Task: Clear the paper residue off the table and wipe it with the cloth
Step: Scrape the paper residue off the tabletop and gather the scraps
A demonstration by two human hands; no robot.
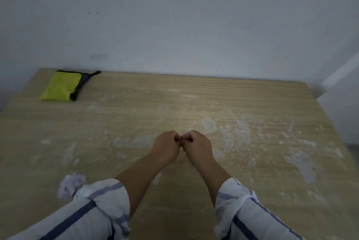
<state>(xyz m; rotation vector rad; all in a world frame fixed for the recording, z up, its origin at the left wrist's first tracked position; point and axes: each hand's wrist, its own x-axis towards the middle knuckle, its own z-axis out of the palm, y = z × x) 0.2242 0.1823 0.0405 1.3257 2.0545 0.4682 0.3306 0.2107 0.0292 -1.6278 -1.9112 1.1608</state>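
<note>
1. I saw two hands low in the centre of the frame, both forearms coming up from the bottom edge out of rolled striped sleeves [93, 212].
2. The left hand [165, 147] was curled with its knuckles up, fingers folded in and pressed together, its tips meeting those of the right hand.
3. The right hand [198, 147] mirrored it, fingers bent inward and bunched tight; the two hands touched at the fingertips just above the table [136, 94].
4. I could not tell whether anything was pinched between the fingertips; the spot was too small and blurred.
5. One cloth [62, 86], yellow with a dark edge and loop, lay folded at the upper left of the table, well apart from both hands.
6. The paper residue [208, 124] showed as many pale patches stuck to the wood, thickest to the right of the hands and towards the right edge; I could not count them.
7. One crumpled wad of paper [71, 184] sat at the lower left, just beside the left sleeve.
8. A plain wall [194, 26] filled the upper frame.
</note>
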